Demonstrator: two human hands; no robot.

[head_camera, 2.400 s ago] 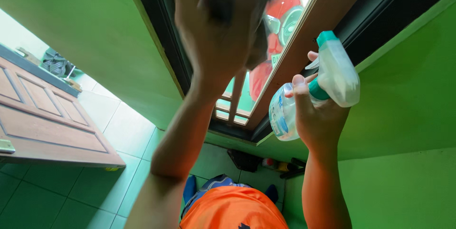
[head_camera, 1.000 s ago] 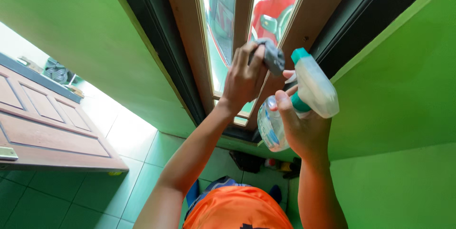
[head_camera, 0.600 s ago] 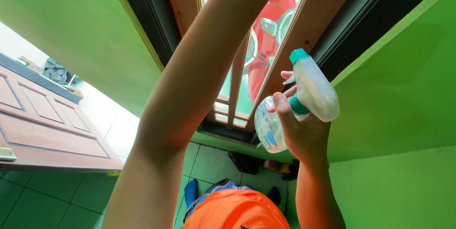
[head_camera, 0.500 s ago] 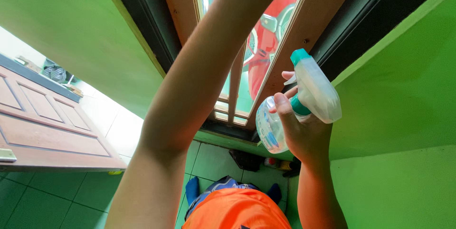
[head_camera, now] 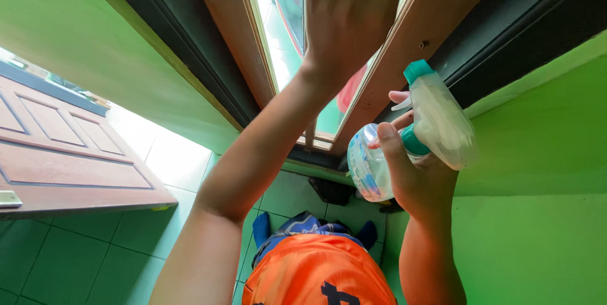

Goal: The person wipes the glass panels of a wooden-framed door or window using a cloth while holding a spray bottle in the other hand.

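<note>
View from my head, looking down along both raised arms. My left hand (head_camera: pixel 351 14) is spread open, fingers extended upward and pressed flat toward the glass pane (head_camera: pixel 281 26) of a tall narrow window; whether anything lies under the palm cannot be told. The pane sits in a brown wooden frame (head_camera: pixel 221 20), itself set in a dark outer surround (head_camera: pixel 164 33) within the green wall (head_camera: pixel 537 153). A red shape shows through the glass just beside my wrist.

My right hand (head_camera: pixel 411 172) is closed around the neck of a spray bottle (head_camera: pixel 370 166), held near the right edge of the frame and well below my left hand. The bottle's clear rounded body points toward the floor; its pale trigger head (head_camera: pixel 442 121) with a teal nozzle (head_camera: pixel 417 69) points up toward the frame, and my index finger rests on the trigger.

Below lie green floor tiles (head_camera: pixel 82 248), a brown panelled door (head_camera: pixel 69 159) at left, and my orange shirt (head_camera: pixel 316 280).
</note>
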